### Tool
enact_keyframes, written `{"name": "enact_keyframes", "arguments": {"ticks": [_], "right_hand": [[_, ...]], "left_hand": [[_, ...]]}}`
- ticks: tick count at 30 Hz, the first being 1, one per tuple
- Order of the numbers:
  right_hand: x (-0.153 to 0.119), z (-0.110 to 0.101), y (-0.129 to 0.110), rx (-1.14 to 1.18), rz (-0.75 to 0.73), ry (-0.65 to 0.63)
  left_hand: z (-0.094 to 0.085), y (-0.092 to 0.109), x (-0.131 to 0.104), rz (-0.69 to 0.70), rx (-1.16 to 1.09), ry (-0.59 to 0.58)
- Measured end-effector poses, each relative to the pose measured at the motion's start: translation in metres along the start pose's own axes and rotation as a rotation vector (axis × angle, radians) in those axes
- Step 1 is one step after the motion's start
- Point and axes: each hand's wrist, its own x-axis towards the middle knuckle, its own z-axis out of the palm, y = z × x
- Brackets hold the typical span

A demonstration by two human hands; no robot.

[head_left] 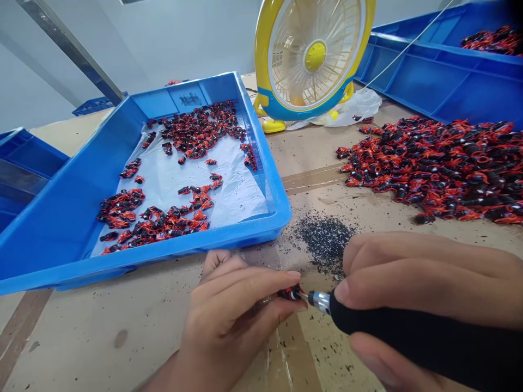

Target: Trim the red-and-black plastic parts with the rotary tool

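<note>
My left hand [232,310] pinches a small red and black part [291,293] between thumb and fingertips, low at the table's front. My right hand [429,283] grips a black-handled tool [408,332] with a silver collar. The tool's thin metal tip touches the small part. A patch of dark shavings [324,239] lies on the cardboard just beyond the two hands.
A blue tray [61,218] lined with clear plastic holds several red and black parts at left. A large loose pile of the same parts [441,163] lies at right. A yellow and blue desk fan [312,57] stands behind, with more blue trays [433,71] at far right.
</note>
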Motion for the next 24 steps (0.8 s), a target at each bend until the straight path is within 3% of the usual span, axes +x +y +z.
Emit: {"name": "enact_keyframes", "arguments": {"ticks": [14, 24], "right_hand": [[0.0014, -0.0023, -0.0031, -0.025, 0.031, 0.029], [0.0035, -0.001, 0.0003, 0.011, 0.013, -0.017]], "left_hand": [[0.0018, 0.0022, -0.0017, -0.018, 0.016, 0.025], [0.0019, 0.0056, 0.0006, -0.011, 0.037, 0.013]]}}
